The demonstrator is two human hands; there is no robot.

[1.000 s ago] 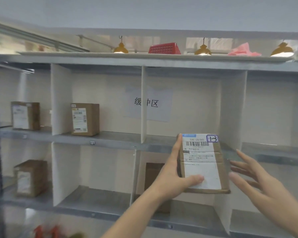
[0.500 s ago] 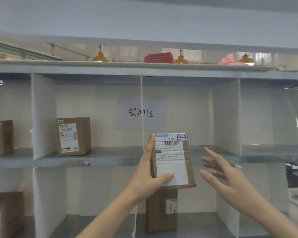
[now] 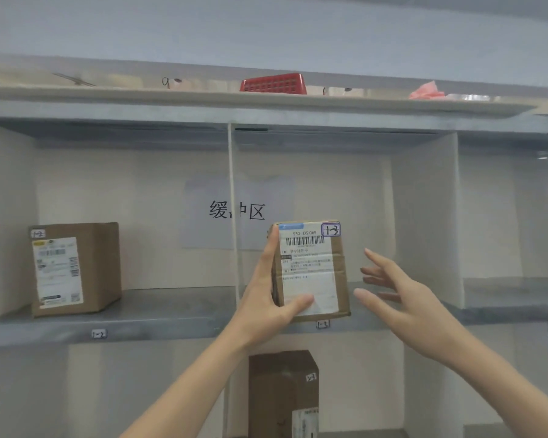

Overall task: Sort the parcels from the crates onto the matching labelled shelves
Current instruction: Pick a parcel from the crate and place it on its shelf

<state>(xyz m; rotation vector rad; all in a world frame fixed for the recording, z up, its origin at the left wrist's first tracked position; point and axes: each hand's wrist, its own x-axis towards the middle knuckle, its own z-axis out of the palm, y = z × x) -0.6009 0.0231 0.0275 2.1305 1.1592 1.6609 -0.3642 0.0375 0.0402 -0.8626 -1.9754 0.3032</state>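
The bay (image 3: 339, 178) between the thin divider (image 3: 232, 184) and the white partition (image 3: 424, 216) stands open, the parcel (image 3: 310, 270) in the left hand (image 3: 266, 308) at its mouth.

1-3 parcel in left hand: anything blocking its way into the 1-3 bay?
Nothing visible. The shelf above the 1-3 tag shows no other parcel behind the parcel in the left hand; the right hand is open beside it, not touching.

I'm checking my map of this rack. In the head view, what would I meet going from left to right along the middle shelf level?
From left: parcel marked 1-2 → left hand → parcel marked 1-3 → right hand.
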